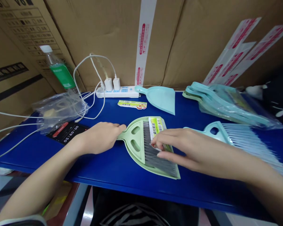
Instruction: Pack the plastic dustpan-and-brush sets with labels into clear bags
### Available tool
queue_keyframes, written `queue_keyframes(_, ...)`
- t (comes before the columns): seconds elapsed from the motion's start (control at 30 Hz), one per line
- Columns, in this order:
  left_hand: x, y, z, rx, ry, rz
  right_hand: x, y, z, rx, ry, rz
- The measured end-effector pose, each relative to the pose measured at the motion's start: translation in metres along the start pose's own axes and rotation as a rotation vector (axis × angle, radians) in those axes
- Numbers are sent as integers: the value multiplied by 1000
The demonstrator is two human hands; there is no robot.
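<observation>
A green dustpan point(143, 166) lies flat near the front edge of a blue table point(103, 171), a matching brush point(141, 138) nested in it, dark bristles toward the pan's wide lip and a printed label point(155, 125) across them. Both pieces look light, the pan thin, smooth plastic that is fairly stiff and perhaps a little slippery, the bristles soft enough to bend under a fingertip; the narrow handle end seems the surest place to take hold, while the label, apparently card, could crease or tear. My left hand point(102, 136) is closed around that handle end, knuckles up, forearm slanting in from the lower left. My right hand point(186, 144) reaches across from the right, palm down, fingers curled and thumb tucked low over the label's near part; whether they pinch it or merely touch it, I cannot tell. Beyond the pan lie a loose label strip point(132, 104) and a pale blue dustpan point(162, 100), with a power strip point(132, 91) behind. A blue brush point(222, 135) rests to the right, partly behind my right arm, below a bagged stack of dustpans point(228, 100); a phone point(67, 133) lies beside my left wrist.
</observation>
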State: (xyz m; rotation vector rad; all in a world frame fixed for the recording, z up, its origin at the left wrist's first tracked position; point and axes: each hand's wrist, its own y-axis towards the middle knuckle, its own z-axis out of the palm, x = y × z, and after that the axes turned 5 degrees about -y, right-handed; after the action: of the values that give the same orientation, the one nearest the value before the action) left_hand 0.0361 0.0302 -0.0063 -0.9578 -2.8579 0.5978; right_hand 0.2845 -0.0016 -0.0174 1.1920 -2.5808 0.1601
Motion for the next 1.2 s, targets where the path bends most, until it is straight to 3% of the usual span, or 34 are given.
queue_keyframes(0.1, 0, 0, 1, 1, 0, 0, -6, 0, -1, -40, 17, -6)
queue_keyframes(0.23, 2, 0, 2, -5, 7, 10, -26, 1, 10, -166, -183, 62)
queue_keyframes(0.47, 2, 1, 3, -25, 14, 26, -39, 4, 23, 29, -146, 71)
queue_keyframes(0.9, 1, 0, 2, -26, 15, 28, -28, 2, 19, 122, -96, 122)
queue_keyframes(1.2, 3, 1, 2, -37, -14, 36, -39, 4, 10, -116, -314, 41)
